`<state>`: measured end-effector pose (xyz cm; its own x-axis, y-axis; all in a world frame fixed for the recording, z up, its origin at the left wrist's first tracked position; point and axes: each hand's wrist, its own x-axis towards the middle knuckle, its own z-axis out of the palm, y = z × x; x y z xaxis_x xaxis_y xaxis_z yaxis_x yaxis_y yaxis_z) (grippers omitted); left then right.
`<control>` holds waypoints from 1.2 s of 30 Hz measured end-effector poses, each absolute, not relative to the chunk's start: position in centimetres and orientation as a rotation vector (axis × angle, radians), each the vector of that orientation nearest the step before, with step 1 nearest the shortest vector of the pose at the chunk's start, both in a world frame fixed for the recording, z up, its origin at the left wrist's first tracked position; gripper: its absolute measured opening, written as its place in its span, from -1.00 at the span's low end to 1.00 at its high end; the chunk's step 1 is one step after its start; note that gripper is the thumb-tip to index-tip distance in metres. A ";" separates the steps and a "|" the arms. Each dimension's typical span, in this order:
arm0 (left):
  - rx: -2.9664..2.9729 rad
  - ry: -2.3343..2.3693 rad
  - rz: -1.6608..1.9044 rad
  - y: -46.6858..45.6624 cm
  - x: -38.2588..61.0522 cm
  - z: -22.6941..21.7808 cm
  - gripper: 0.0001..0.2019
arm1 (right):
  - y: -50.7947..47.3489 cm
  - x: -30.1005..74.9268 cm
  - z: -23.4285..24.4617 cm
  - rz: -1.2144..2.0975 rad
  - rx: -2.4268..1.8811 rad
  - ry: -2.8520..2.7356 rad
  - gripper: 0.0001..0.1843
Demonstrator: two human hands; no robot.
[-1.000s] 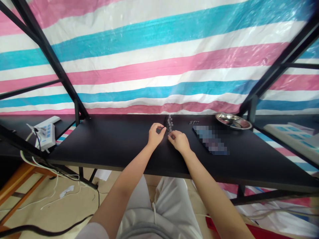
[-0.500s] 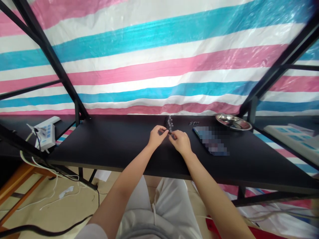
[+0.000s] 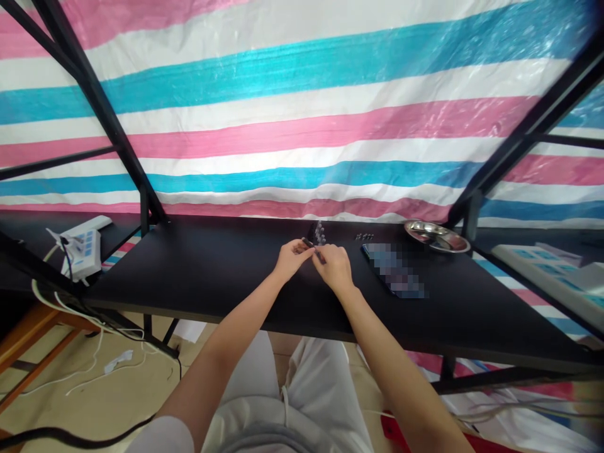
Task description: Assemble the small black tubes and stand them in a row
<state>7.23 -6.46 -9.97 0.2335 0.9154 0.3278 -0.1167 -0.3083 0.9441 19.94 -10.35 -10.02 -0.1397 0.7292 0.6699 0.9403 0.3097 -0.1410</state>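
My left hand (image 3: 291, 258) is pinched round a small dark piece (image 3: 307, 242) whose kind I cannot make out. Against it, fingertips nearly meeting, my right hand (image 3: 334, 267) is closed too, with a small dark bit showing at its fingers. Just beyond both hands stands a cluster of small grey, knobbly pieces (image 3: 320, 233), with something black beside it. A short row of tiny grey pieces (image 3: 364, 237) lies farther right on the black table (image 3: 212, 270).
Right of my hands lies a phone (image 3: 394, 270) with a blurred-out screen. A shiny metal dish (image 3: 436, 237) sits at the back right. White power strips (image 3: 85, 251) are at the left, beyond the black frame (image 3: 101, 107). A striped plastic sheet (image 3: 302, 119) hangs behind.
My hands have drawn together, and the dark piece now shows above my left fingers. The whole view has shifted slightly.
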 end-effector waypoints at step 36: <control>1.941 2.119 0.679 0.1 -13.3 -9.3 -0.86 | -7.6 22.5 -10.3 -0.186 -1.707 -1.307 -0.64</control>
<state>-13.25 0.09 -9.31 -0.1260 0.9782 0.1649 0.8919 0.0390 0.4505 22.55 -7.61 -10.34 0.4180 0.6727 0.6105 0.8166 0.0163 -0.5770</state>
